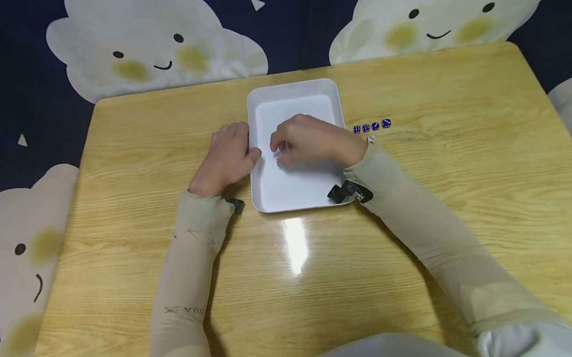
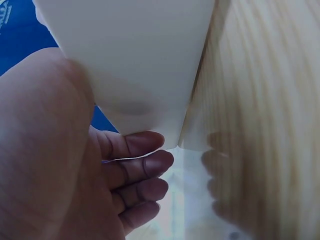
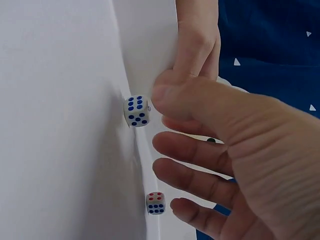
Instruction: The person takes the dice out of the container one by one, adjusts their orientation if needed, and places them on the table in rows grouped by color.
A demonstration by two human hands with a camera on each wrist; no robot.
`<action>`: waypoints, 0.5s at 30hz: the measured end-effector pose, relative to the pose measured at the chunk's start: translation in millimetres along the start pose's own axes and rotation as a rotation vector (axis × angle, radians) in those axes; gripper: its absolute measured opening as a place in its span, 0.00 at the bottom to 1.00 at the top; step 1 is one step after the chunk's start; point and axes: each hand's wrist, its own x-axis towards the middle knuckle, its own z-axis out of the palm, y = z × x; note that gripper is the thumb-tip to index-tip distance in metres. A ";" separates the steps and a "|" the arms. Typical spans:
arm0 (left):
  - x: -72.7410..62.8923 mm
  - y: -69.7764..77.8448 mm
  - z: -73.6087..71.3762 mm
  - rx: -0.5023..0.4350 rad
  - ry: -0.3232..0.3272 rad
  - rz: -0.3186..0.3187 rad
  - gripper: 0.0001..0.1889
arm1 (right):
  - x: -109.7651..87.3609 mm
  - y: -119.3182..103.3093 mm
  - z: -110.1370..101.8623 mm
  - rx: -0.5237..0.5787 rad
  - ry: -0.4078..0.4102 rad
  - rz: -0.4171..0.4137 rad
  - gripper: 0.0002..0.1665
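A white rectangular tray lies on the table. My left hand holds its left wall, thumb over the rim and fingers against the outside; the left wrist view shows the fingertips by the wall's lower edge. Over the tray, my right hand hovers with fingers loosely bent. In the right wrist view, a white die with blue pips sits near the thumb and index finger, apart from them. Another white die, with red and blue pips, lies near the little finger. Both dice are hidden in the head view.
Right of the tray, several dark blue dice form a row on the wooden table. A white die lies just below them, close to the right sleeve. Dark cloth with cloud figures surrounds the table's far and side edges.
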 end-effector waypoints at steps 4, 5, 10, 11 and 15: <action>0.4 -1.3 2.7 0.013 -0.006 0.006 0.17 | -0.6 0.4 3.2 -0.018 -0.032 0.016 0.15; 0.4 -1.2 3.0 0.016 -0.006 0.007 0.18 | -0.7 0.4 3.8 -0.024 -0.041 0.022 0.16; 0.0 0.2 1.7 0.021 0.000 0.011 0.18 | -0.8 0.4 4.3 -0.048 -0.067 0.038 0.15; 0.0 0.5 1.2 0.021 0.003 0.011 0.17 | -0.7 0.5 4.2 -0.053 -0.068 0.037 0.15; -0.6 0.4 0.4 0.022 0.004 0.010 0.18 | -0.1 0.9 4.0 -0.056 -0.073 0.022 0.10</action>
